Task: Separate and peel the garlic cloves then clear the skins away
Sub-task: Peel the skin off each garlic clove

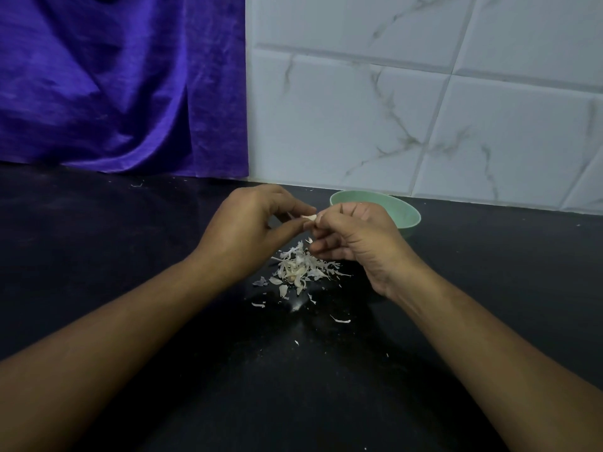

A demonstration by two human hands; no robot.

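Black tabletop (130, 256) w/ tiled wall behind. Both hands, left hand (248, 230) & right hand (355, 236), pinch one garlic clove (309, 217) above skin pile (300, 269), mid-tabletop. Green bowl (408, 216) sits near back edge.

1 pale garlic clove (309, 217) aloft above a loose heap of papery skins (298, 270)

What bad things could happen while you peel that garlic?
The small pale garlic clove is pinched between the left hand and right hand above the pile of papery white skins, not the mint-green round bowl; if it slips, it might vanish among the skins. Also, thin stray flakes already lie across the black countertop, so some may get missed at clean-up.
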